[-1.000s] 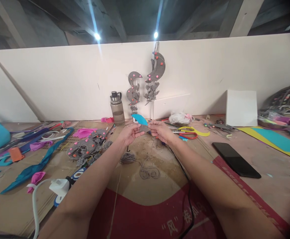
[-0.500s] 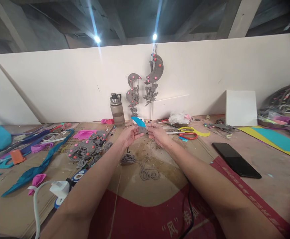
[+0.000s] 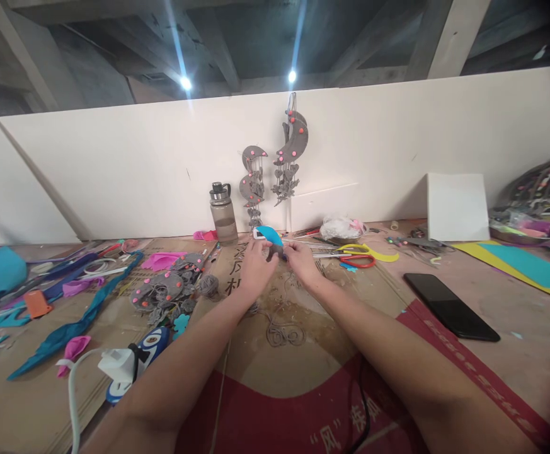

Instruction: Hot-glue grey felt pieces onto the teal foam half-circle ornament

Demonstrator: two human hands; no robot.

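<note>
My left hand grips a small curved piece, blue on its upper part and dark grey below; the blue part sticks up above my fingers. At the piece's right end, my right hand is closed in a pinch, its fingertips partly hidden. Loose grey cord lies in loops on the cardboard below my hands. Red-handled scissors and a yellow curved piece lie to the right of my right hand.
A water bottle stands by the white wall board, where grey crescent hangings hang. Left are grey pieces with pink dots, a ball of grey yarn and a power strip. A phone lies right.
My left hand has turned over the piece and its back now faces me more. The blue part has shifted slightly right and down. The view has tipped up a little.
</note>
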